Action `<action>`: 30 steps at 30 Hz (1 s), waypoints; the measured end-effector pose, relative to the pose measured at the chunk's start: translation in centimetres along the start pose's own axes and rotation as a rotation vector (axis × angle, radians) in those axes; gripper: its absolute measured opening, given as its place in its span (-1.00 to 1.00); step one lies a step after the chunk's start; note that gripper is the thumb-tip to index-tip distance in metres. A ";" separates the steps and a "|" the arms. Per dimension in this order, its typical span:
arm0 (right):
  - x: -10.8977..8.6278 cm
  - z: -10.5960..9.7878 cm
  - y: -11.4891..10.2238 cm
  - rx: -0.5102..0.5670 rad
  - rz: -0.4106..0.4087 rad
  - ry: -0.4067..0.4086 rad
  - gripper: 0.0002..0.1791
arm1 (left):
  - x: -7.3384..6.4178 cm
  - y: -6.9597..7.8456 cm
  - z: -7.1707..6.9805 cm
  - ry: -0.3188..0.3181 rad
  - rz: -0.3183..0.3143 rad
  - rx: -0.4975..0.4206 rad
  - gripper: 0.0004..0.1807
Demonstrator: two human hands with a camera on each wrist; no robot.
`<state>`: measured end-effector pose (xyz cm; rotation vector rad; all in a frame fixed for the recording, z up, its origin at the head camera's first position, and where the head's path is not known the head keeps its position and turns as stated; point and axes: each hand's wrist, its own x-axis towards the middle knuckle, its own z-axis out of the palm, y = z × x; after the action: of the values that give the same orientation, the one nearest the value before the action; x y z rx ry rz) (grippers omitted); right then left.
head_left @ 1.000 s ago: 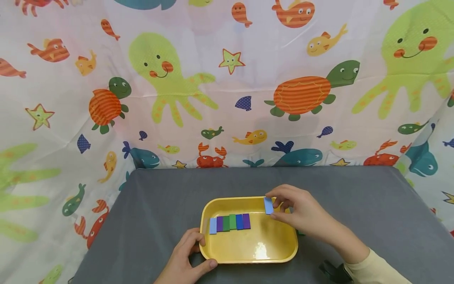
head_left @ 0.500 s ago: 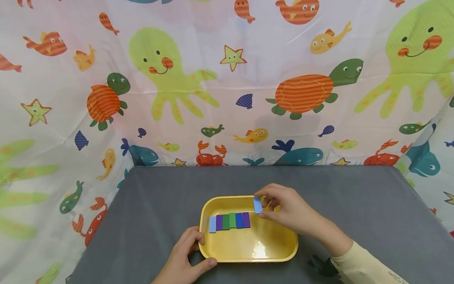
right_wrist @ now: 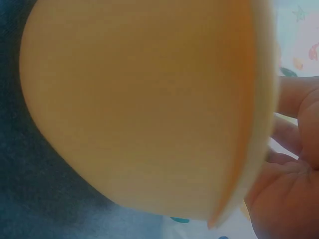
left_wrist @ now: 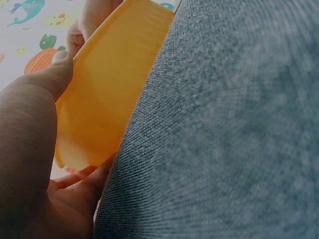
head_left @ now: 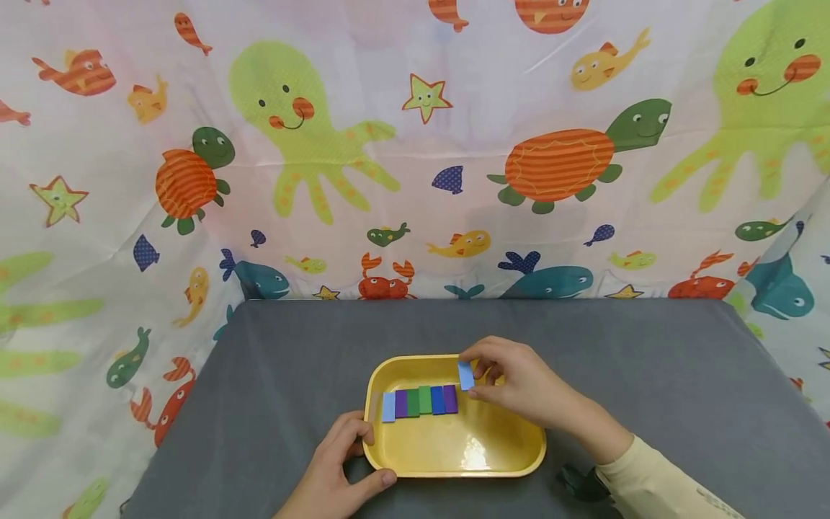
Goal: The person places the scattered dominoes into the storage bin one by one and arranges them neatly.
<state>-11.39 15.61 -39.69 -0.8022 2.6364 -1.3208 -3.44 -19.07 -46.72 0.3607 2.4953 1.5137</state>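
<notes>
A yellow tray [head_left: 434, 447] with rounded corners lies on the grey surface. My left hand [head_left: 340, 465] grips its left end, thumb on the near rim and fingers at the left side. Inside, a row of thin rectangular tiles runs side by side: light blue [head_left: 388, 407], purple [head_left: 401, 404], dark green [head_left: 413, 404], light green [head_left: 424, 400], blue [head_left: 437, 400] and another purple tile [head_left: 450, 399]. My right hand [head_left: 519, 382] pinches a separate light blue tile [head_left: 465, 376] over the tray's far part, just right of the row. Both wrist views show mainly the tray's outer wall [right_wrist: 139, 114].
Grey cloth [head_left: 292, 346] covers the work surface. Behind it and at both sides hangs a curtain [head_left: 363, 94] printed with sea animals. A dark object [head_left: 580, 483] sits by the right sleeve [head_left: 655, 476], its kind unclear.
My right hand has moved left with the light blue tile, from the tray's far right toward the end of the row. The left hand keeps its grip on the tray.
</notes>
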 end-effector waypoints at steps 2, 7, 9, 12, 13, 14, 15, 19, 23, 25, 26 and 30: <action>0.0 0.0 0.1 -0.004 0.014 -0.001 -0.56 | 0.1 0.0 0.0 -0.001 0.012 0.004 -0.56; 0.1 0.0 0.2 -0.006 0.030 -0.013 -0.57 | 0.4 0.1 0.0 -0.009 -0.010 0.014 -0.57; 0.2 0.1 0.3 -0.003 0.033 -0.018 -0.58 | 0.4 0.2 0.0 -0.014 -0.021 0.014 -0.56; 0.2 0.3 0.3 0.002 0.042 -0.026 -0.58 | 0.4 0.2 -0.1 -0.016 -0.028 0.012 -0.57; 0.2 0.4 0.3 0.003 0.045 -0.028 -0.58 | 0.3 0.2 0.0 -0.014 -0.024 0.014 -0.57; 0.3 0.5 0.3 0.001 0.048 -0.031 -0.58 | 0.3 0.2 0.0 -0.012 -0.021 0.016 -0.57; 0.3 0.6 0.3 0.000 0.053 -0.035 -0.58 | 0.3 0.2 0.0 -0.010 -0.021 0.017 -0.57; 0.4 0.9 0.5 -0.006 0.070 -0.046 -0.58 | 0.2 0.1 0.0 -0.002 -0.008 0.024 -0.57; 0.4 1.1 0.5 -0.015 0.072 -0.055 -0.57 | 0.2 -0.1 0.0 -0.004 -0.006 0.022 -0.57; 0.5 1.1 0.6 -0.023 0.065 -0.064 -0.57 | 0.1 -0.2 0.0 -0.006 -0.012 0.023 -0.57; 0.5 1.2 0.6 -0.025 0.061 -0.070 -0.57 | 0.1 -0.2 0.0 -0.008 -0.017 0.023 -0.56; 0.5 1.4 0.7 -0.038 0.046 -0.080 -0.56 | 0.1 -0.2 0.0 -0.015 -0.041 0.022 -0.56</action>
<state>-11.69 14.64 -41.02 -0.7777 2.6088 -1.2048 -3.53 -19.17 -46.93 0.3214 2.4941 1.4636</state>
